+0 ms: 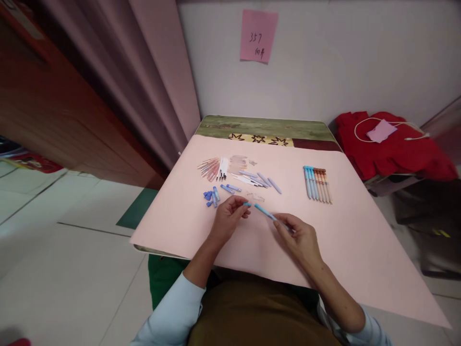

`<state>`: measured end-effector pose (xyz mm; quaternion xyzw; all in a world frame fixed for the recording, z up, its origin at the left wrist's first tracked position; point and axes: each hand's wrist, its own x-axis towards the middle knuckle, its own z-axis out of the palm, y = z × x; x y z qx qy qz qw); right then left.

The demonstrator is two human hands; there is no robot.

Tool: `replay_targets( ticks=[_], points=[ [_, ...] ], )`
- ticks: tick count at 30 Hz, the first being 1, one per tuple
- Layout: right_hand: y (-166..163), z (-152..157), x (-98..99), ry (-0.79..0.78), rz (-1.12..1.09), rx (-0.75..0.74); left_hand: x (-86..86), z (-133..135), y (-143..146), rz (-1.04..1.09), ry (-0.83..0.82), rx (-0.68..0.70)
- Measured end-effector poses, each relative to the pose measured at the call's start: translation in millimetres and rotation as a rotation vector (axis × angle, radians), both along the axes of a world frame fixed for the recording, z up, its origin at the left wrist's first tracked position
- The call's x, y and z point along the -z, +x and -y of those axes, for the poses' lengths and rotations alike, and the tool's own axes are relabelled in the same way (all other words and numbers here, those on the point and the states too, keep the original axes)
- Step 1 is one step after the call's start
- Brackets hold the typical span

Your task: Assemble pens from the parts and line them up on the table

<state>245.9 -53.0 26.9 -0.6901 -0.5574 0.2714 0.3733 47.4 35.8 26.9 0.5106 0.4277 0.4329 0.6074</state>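
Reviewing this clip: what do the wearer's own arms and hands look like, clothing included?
The left hand and right hand are bare, with no gloves, watch or bracelet visible. The left sleeve and right sleeve are pale blue, look plain, and stop well short of the hands. Between them shows a brown garment over the torso.

One held pen [265,211], seven pens [317,185] in a row, one blue cap [247,204], four short blue tubes [227,189], two pink notes [259,36], one counter [367,250]; the white refills [247,179] overlap, uncountable.
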Motion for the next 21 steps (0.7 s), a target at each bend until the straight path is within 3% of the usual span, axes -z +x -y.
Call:
replay_targets(
  ticks=[21],
  points=[
    [-8.2,5.4,-6.8,-0.002,-0.016,-0.083,-8.8,3.7,-7.9,0.002,0.028,-0.015]
  ],
)
